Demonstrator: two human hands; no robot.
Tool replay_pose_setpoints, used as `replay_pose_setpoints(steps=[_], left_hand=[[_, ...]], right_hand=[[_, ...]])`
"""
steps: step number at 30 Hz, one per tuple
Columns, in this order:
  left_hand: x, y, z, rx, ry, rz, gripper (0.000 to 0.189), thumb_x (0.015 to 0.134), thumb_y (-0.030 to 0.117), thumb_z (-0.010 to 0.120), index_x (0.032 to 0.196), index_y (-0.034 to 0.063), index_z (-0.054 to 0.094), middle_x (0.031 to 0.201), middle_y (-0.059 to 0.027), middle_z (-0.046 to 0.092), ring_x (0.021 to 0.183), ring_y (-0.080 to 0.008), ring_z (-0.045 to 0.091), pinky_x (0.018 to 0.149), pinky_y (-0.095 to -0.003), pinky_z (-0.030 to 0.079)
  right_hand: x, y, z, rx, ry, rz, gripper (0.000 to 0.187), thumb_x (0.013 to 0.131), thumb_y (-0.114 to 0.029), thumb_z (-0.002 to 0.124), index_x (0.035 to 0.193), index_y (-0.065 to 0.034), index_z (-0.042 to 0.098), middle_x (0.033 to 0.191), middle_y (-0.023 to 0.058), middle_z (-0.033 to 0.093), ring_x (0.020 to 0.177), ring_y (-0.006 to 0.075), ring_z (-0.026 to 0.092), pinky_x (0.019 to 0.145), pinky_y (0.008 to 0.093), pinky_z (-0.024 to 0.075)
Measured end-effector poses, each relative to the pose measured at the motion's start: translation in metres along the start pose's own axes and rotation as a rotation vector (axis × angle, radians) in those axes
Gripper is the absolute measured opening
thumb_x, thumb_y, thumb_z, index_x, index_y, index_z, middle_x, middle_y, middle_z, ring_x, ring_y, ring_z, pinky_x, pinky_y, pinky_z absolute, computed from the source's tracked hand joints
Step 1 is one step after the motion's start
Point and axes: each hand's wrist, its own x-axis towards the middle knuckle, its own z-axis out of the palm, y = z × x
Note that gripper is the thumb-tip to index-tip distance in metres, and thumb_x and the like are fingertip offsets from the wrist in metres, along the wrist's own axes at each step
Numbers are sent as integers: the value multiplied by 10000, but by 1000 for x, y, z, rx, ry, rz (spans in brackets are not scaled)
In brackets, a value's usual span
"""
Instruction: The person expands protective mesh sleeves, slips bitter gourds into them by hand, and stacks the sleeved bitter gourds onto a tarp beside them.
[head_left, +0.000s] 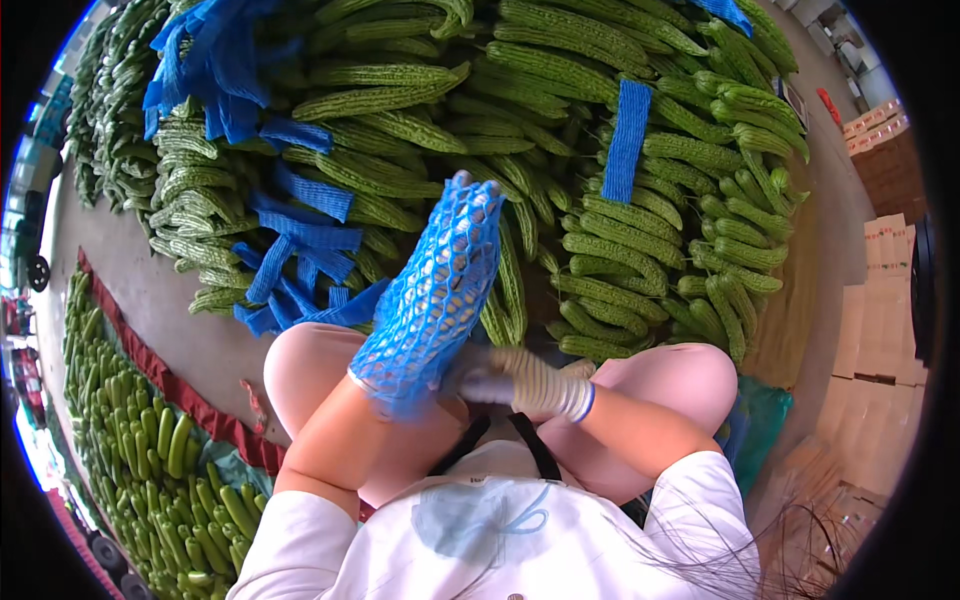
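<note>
A blue foam mesh sleeve (442, 292) is stretched over my gloved left hand (450, 262), whose fingertips poke out at its far end. My right hand (536, 382), in a striped knit glove, is close to the sleeve's near end, its fingers blurred; whether they grip the mesh is unclear. Beyond both hands lies a large heap of bitter melons (390, 127). Several flat blue mesh sleeves (315, 240) lie on the melons to the left, with a bigger bunch (210, 67) behind them. One more flat sleeve (627, 142) rests across the melons at the right.
Green squash-like vegetables (142, 450) are piled at the lower left beside a dark red cloth strip (180, 382). Cardboard boxes (870, 330) stand stacked on the right. Paler bitter melons (195, 202) and a dark green pile (112, 97) occupy the upper left.
</note>
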Motion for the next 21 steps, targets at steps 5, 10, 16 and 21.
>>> replay_pose_setpoints(steps=[5,10,16,21], left_hand=[[0,8,-19,254,-71,-41,540,915,218,558,1378,6,375,1433,-184,386,1336,-344,361,1111,-401,305],[-10,10,-27,477,-167,-36,490,922,213,531,1342,-10,412,1430,-189,386,1322,-373,372,1106,-418,315],[-11,16,-22,646,-292,11,439,931,208,499,1299,-28,457,1426,-195,385,1305,-408,384,1100,-439,327],[-9,23,-16,840,-642,52,820,820,265,693,1466,80,224,1459,-279,273,1392,-371,243,1101,-410,317]], right_hand=[[27,91,-107,-184,855,123,349,855,-170,656,1153,-22,554,1006,112,644,938,207,613,866,303,477],[42,157,-153,-772,858,704,735,770,-312,633,1389,-33,351,1282,241,528,1169,387,521,995,418,415],[40,139,-148,-812,833,731,626,721,-381,693,1176,7,511,1137,233,600,1059,367,583,927,413,461],[0,35,-147,774,391,293,321,797,-317,696,1013,-89,627,892,96,654,797,220,639,742,402,517]])
